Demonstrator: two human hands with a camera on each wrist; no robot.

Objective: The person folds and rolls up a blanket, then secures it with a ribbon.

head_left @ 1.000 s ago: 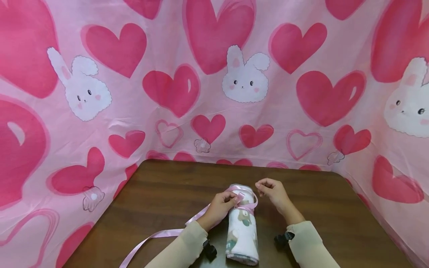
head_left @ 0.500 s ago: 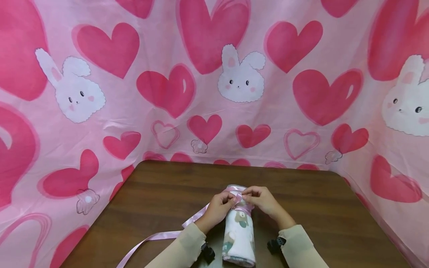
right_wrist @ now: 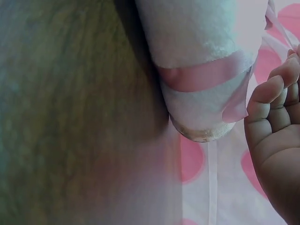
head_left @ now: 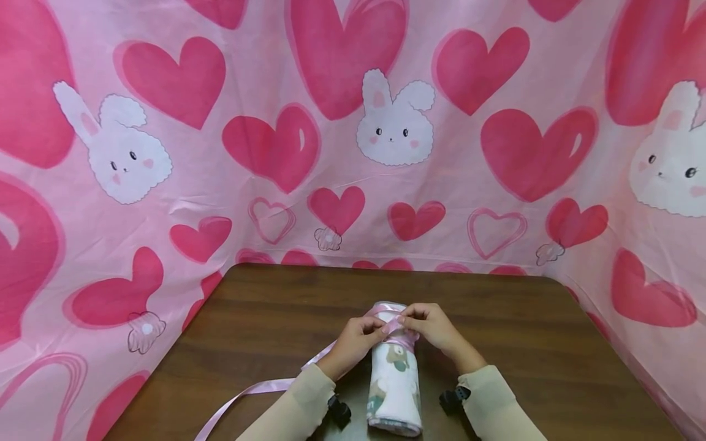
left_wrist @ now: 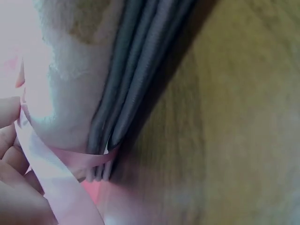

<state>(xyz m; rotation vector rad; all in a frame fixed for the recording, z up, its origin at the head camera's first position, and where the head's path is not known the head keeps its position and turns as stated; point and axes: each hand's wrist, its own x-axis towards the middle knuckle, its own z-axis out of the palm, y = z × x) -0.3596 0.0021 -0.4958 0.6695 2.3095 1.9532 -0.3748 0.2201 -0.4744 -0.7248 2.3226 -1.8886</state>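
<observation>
A rolled fleecy cloth [head_left: 394, 389], white with a bear print, lies lengthwise on the table with its far end away from me. Pink satin ribbon [right_wrist: 201, 76] circles it near that far end. My left hand [head_left: 350, 346] pinches the ribbon on top of the roll, and a length of ribbon [left_wrist: 49, 171] runs down past the fingers in the left wrist view. My right hand [head_left: 438, 334] meets it from the other side, thumb and forefinger pinching the ribbon over the roll. The fingertips partly cover the ribbon's crossing.
The brown wooden table [head_left: 524, 367] extends around the roll. A long ribbon tail [head_left: 268, 386] trails left toward the near edge. Pink heart-and-bunny cloth [head_left: 342, 147] hangs behind and at both sides. Small black cameras [head_left: 339, 411] sit at both wrists.
My right hand has come in from the right of the roll to the ribbon on top and now pinches it. The left hand has kept its pinch with little movement.
</observation>
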